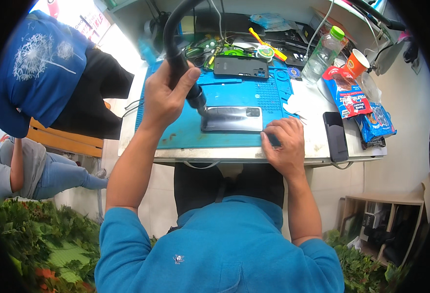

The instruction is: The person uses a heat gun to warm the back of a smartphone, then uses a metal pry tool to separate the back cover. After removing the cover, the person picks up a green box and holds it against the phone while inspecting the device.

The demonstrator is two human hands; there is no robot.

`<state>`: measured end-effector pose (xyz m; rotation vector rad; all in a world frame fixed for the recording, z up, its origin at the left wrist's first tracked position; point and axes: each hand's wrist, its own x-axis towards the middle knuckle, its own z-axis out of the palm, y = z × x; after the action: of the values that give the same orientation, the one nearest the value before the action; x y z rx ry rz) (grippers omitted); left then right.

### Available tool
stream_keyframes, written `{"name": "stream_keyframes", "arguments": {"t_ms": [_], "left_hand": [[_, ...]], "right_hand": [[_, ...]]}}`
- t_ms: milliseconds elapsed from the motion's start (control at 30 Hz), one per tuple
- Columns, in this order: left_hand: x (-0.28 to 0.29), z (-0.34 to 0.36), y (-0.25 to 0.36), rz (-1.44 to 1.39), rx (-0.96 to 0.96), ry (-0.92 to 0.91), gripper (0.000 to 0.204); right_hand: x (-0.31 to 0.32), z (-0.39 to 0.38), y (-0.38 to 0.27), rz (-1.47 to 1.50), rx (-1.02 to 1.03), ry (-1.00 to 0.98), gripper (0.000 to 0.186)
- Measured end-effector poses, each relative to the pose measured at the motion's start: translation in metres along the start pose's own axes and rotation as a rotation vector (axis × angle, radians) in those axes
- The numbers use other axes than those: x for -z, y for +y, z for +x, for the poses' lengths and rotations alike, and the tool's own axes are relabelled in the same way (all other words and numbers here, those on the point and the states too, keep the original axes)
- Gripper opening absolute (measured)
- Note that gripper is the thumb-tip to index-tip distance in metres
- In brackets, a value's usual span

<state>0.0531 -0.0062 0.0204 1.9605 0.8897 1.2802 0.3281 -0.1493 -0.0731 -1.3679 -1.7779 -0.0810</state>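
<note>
My left hand (165, 97) is wrapped around the handle of a black hot air gun (196, 96), whose thick hose rises past my thumb. Its nozzle points down at the left end of a shiny silver-grey smartphone (230, 119). The phone lies flat, back side up, its camera block at the right end, on a blue repair mat (185, 140). My right hand (286, 144) rests at the phone's right end with its fingers curled toward the thumb. A dark patch shows between them; whether it is an object or shadow is unclear.
Behind the phone lie a black phone case (241, 67), a blue pry tool (220, 81) and a yellow screwdriver (273, 48). To the right are a plastic bottle (321, 58), paper cup (356, 62), snack packets (347, 93) and black phone (335, 136). A person (34, 168) is at left.
</note>
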Motion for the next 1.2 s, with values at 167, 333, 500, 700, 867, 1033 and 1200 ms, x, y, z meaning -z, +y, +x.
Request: {"name": "stream_keyframes", "arguments": {"t_ms": [167,333,500,700,867,1033,1200], "left_hand": [[-0.010,-0.023,0.011,-0.113,0.009,-0.038,0.026],[-0.047,-0.020,0.016,-0.240,-0.018,-0.095,0.022],[-0.089,-0.007,0.026,-0.297,-0.023,-0.177,0.024],[-0.109,0.001,0.029,-0.302,-0.057,-0.203,0.025],[-0.081,-0.004,0.026,-0.235,-0.029,-0.165,0.025],[-0.038,-0.014,0.016,-0.197,0.008,-0.101,0.024],[-0.002,-0.021,0.006,-0.130,0.066,-0.074,0.025]], "right_hand": [[-0.001,-0.002,0.002,-0.024,0.014,0.003,0.011],[0.003,-0.003,0.003,0.027,0.004,0.019,0.015],[0.002,-0.007,0.009,0.088,-0.021,0.122,0.017],[0.005,-0.006,0.006,0.085,-0.030,0.096,0.019],[0.003,-0.004,0.004,0.064,-0.002,0.040,0.022],[0.001,-0.004,0.005,0.034,0.013,0.019,0.021],[0.003,-0.002,0.002,-0.001,0.009,0.007,0.020]]}}
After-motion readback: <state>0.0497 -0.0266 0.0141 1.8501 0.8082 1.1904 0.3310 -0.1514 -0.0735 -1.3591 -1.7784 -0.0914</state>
